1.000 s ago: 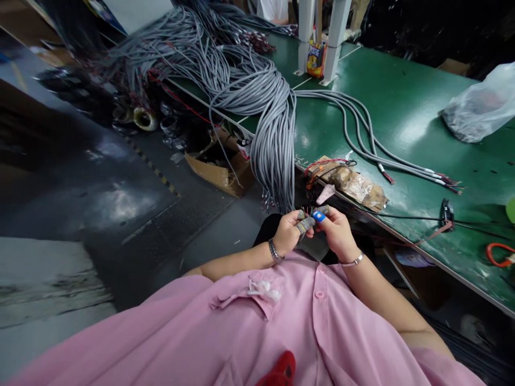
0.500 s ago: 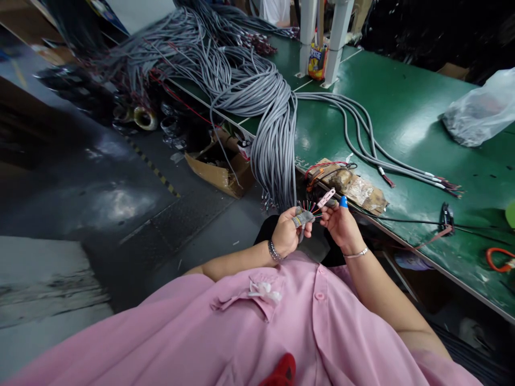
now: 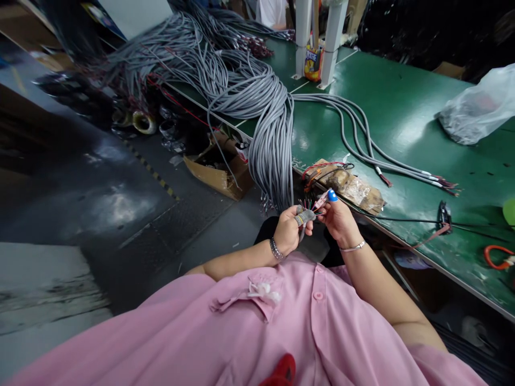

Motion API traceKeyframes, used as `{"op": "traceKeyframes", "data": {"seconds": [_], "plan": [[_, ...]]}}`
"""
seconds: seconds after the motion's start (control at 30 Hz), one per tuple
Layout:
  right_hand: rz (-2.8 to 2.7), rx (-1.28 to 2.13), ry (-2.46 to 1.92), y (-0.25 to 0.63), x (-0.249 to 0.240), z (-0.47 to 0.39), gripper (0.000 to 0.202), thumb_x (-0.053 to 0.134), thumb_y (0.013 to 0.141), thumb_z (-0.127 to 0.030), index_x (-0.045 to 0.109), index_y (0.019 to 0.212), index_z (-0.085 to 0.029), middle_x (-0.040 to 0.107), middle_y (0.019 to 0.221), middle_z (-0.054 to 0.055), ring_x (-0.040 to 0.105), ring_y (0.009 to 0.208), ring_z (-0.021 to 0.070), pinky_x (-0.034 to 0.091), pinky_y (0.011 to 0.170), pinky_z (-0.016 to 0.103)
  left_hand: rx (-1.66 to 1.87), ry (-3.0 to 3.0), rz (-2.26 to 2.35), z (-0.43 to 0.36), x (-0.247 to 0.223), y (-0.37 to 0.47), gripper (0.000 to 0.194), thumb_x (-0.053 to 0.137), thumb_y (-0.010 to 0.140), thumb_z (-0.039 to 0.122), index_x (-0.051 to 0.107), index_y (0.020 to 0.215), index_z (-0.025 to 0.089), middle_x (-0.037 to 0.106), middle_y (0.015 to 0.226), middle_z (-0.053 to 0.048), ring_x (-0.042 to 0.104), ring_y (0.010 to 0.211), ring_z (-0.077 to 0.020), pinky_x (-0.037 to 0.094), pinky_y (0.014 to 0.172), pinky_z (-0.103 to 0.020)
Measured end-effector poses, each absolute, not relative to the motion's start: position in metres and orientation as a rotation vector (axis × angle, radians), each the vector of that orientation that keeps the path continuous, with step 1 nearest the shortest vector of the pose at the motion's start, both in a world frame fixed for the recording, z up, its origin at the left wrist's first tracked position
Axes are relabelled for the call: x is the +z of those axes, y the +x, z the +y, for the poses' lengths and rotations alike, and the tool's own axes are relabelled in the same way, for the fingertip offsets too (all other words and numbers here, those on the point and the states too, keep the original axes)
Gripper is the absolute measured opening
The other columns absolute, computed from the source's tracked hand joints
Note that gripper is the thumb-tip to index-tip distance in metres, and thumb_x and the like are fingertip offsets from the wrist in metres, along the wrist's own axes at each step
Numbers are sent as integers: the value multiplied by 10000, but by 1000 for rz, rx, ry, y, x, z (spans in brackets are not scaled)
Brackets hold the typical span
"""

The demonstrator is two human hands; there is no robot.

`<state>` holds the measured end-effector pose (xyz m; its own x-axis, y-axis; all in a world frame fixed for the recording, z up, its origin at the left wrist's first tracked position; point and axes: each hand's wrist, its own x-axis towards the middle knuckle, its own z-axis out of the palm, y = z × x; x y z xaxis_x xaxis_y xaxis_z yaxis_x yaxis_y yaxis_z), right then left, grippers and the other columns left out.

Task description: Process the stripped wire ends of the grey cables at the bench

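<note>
My left hand (image 3: 288, 231), with grey covers on some fingers, is closed on the end of a grey cable (image 3: 302, 232). Thin coloured wires (image 3: 308, 205) fan out from that end between my two hands. My right hand (image 3: 338, 221) pinches a small pink piece (image 3: 321, 201) with holes in it, right beside the wires. A blue cover (image 3: 332, 195) sits on one fingertip of my right hand and hides part of the pink piece.
A large bundle of grey cables (image 3: 271, 145) hangs over the edge of the green table (image 3: 402, 118). Near my hands lies a taped cardboard piece (image 3: 358, 190). Farther right are a plastic bag (image 3: 475, 110) and an orange-handled tool (image 3: 494, 257). An open carton (image 3: 213, 174) stands below.
My right thumb with the blue cover has moved left onto the pink piece, which now shows less. My left hand has stayed nearly in place. The whole view has shifted slightly.
</note>
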<state>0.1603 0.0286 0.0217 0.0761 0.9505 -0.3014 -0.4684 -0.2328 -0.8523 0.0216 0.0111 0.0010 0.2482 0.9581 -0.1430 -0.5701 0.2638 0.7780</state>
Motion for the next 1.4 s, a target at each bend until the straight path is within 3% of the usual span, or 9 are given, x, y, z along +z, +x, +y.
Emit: {"op": "traceKeyframes", "data": {"seconds": [0.5,1.03,1.2,1.4], "plan": [[-610,1442,-996,162,15,32,269,756,706,-440,643,743,-199,615,673,-8,502,574,100,454,537,232,1112,681,763,11,-3,25,257,717,696,360,582,718,142,585,521,5,490,395,-86,383,377,-199],[-538,1592,-974,161,19,24,392,685,731,-585,624,822,-209,628,720,-19,540,580,88,489,535,214,1134,775,777,-2,-1,16,272,711,722,389,606,734,139,610,557,-2,518,413,-92,393,399,-206],[-636,1706,-1000,165,20,8,432,677,720,-608,649,860,-200,665,854,20,554,627,94,492,557,225,1156,756,819,-3,-5,11,288,727,706,403,597,729,147,607,554,3,515,418,-88,411,409,-205],[-952,1627,-1088,158,23,-10,284,739,735,-435,652,871,-201,549,631,-37,474,576,87,425,581,232,1130,779,839,-1,-5,10,310,740,687,419,598,698,143,606,556,-4,524,435,-89,415,423,-201]]}}
